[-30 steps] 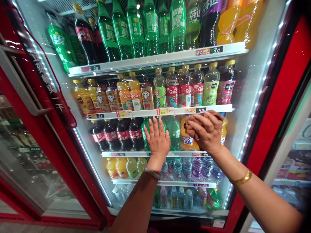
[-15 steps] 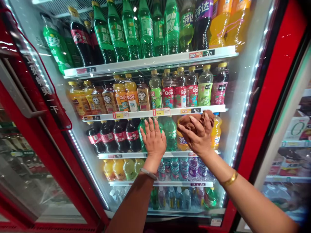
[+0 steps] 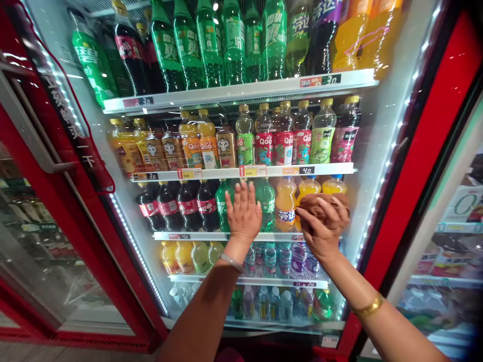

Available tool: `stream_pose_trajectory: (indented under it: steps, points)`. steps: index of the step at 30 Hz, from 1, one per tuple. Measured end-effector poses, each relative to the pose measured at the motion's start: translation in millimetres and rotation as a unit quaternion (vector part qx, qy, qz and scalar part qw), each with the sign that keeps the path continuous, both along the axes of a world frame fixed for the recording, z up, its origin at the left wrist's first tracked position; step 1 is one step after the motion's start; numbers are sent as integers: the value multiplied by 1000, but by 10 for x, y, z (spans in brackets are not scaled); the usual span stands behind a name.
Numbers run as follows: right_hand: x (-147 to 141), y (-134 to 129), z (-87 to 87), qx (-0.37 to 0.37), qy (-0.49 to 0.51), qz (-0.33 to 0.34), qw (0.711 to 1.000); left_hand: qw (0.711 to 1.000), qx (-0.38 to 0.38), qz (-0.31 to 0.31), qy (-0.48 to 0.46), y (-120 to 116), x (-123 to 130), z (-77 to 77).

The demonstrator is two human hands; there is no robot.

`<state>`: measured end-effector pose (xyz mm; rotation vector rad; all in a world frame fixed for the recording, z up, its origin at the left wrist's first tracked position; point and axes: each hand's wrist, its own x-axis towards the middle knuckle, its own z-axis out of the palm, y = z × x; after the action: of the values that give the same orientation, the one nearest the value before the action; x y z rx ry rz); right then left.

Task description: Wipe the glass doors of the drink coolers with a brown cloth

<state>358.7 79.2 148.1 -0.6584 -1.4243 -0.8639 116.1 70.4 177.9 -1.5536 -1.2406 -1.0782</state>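
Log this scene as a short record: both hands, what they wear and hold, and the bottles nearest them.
left hand: open, back to the camera, in front of green bottles
left wrist: grey bangle
right hand: holds a brown cloth, in front of orange bottles
right wrist: gold bracelet
same shelf, far left: cola bottles
left palm touching anything: cannot tell
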Motion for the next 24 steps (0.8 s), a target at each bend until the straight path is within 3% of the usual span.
stream_pose_trajectory:
  steps: [2, 5, 7, 9, 12, 16, 18, 20, 24]
  points:
    - [-88, 35, 114, 15, -47, -5, 999, 999, -7, -8, 46, -5, 44, -1]
    - [6, 143, 489, 48, -95, -26, 994, 998, -15, -17, 55, -53, 254, 78]
    - [171, 208, 723, 61, -76, -43, 994, 997, -15, -36, 63, -98, 481, 182]
    - [341, 250, 839, 74, -38, -54, 995, 997, -22, -48, 58, -123, 729, 297]
    - [501, 263, 720, 87, -7, -49, 995, 998, -43, -42, 10, -85, 1026, 400]
    - [467, 180, 238, 67, -2, -45, 997, 999, -34, -32, 14, 52, 1177, 332]
    - [392, 122, 79, 38, -18, -43, 998, 999, -20, -27, 33, 102, 1180, 272]
    - [352, 91, 100, 19, -51, -37, 998, 999, -12, -23, 40, 123, 1164, 238]
    - [567, 211, 561, 51, -127, -25, 990, 998, -31, -31, 40, 110, 1135, 243]
